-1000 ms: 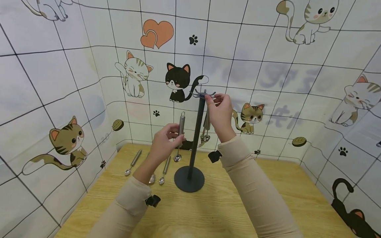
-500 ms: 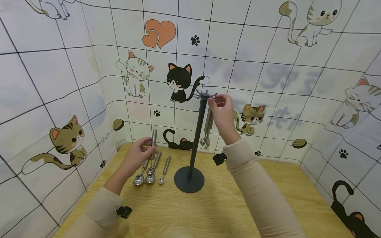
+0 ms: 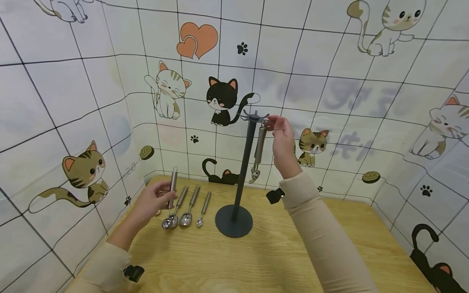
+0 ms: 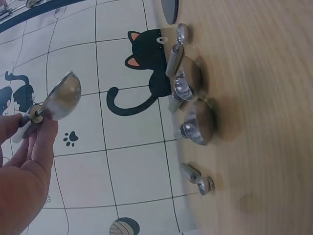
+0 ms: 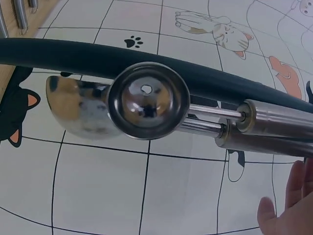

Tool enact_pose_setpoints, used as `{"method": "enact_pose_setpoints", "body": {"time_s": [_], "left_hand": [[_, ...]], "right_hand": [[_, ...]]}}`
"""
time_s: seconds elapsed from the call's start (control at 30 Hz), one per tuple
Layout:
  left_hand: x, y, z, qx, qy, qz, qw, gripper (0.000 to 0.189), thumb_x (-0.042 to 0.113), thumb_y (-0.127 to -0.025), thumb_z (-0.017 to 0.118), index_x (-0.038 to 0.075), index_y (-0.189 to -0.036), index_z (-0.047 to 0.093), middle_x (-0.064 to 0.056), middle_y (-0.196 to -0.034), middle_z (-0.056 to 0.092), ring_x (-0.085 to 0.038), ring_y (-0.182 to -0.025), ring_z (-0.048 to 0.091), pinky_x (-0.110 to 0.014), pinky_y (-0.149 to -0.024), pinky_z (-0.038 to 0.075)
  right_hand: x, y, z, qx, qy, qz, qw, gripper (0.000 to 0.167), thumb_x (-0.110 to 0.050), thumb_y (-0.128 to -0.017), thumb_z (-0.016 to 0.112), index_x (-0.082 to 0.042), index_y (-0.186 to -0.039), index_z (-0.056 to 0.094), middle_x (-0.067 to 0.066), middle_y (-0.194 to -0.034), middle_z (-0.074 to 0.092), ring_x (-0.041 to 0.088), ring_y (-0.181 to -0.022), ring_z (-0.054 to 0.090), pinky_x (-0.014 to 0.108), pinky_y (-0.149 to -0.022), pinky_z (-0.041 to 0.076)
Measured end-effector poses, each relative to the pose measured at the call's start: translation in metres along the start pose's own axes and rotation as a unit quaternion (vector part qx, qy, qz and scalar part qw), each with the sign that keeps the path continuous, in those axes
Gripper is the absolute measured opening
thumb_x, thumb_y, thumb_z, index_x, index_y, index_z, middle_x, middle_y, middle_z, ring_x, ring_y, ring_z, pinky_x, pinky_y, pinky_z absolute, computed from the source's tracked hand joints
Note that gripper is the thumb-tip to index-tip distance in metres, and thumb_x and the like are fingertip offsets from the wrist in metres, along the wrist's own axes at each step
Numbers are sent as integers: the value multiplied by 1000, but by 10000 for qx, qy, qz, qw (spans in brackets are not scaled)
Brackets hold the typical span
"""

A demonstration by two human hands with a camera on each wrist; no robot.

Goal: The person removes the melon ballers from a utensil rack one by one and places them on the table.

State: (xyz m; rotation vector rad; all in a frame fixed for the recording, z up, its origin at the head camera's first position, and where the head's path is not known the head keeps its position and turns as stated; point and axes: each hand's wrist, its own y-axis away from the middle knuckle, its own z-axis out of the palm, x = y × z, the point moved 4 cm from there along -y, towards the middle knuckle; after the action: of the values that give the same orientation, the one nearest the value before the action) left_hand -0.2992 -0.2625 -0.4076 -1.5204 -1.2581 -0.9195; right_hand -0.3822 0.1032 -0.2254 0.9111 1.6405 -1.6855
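Observation:
My left hand pinches a metal measuring spoon by its tubular handle, loop end up, at the table's left side. In the left wrist view its round bowl sticks out past the fingers. At the top of a dark stand with hooked arms, two measuring spoons hang bowl down. My right hand is beside their upper handles, fingers extended and thumb apart. The right wrist view shows both hanging bowls overlapping in front of the pole, with fingertips right at a handle.
Several more measuring spoons lie on the wooden table left of the stand's round base; one is mostly hidden behind my left hand. A cat-printed cloth wall rises close behind and on both sides.
My left hand has carried its measuring spoon left and down, away from the stand toward the lying spoons. My right fingers have loosened at the hook and shifted slightly right, leaving the spoons hanging.

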Motion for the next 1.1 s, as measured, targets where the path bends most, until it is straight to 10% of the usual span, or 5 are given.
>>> {"method": "enact_pose_setpoints", "body": {"time_s": [0.3, 0.53, 0.83, 1.1], "left_hand": [[-20, 13, -14, -115, -482, -243, 9985, 51, 28, -100, 68, -1, -139, 52, -14, -111, 69, -20, -96, 70, -33, -72, 57], [-32, 23, -22, -264, -295, -366, 9985, 50, 19, -101, 66, -7, -141, 49, -17, -115, 67, -29, -106, 69, -31, -80, 60], [-46, 33, -32, -335, -302, -598, 9972, 54, 20, -99, 69, -9, -140, 49, -24, -121, 64, -35, -108, 68, -32, -81, 60], [-64, 47, -50, -164, -240, -901, 9955, 51, 18, -100, 67, -8, -140, 49, -24, -119, 64, -34, -108, 68, -36, -83, 60]], "right_hand": [[2, -20, -7, -55, -376, 309, 9988, 40, -30, -108, 39, -4, -133, 56, 2, -110, 60, 17, -102, 58, 42, -101, 45], [7, -30, 0, -879, -57, 803, 9929, 45, -29, -106, 45, -3, -141, 56, 4, -121, 56, 18, -109, 55, 41, -102, 48], [15, -35, 3, -693, -1190, 1161, 9836, 20, -19, -105, 53, -3, -113, 61, -3, -95, 57, 10, -87, 53, 25, -74, 44], [6, -28, 2, -307, -196, 680, 9970, 9, -14, -106, 51, -8, -102, 56, -1, -92, 54, 11, -82, 50, 23, -76, 46]]}}
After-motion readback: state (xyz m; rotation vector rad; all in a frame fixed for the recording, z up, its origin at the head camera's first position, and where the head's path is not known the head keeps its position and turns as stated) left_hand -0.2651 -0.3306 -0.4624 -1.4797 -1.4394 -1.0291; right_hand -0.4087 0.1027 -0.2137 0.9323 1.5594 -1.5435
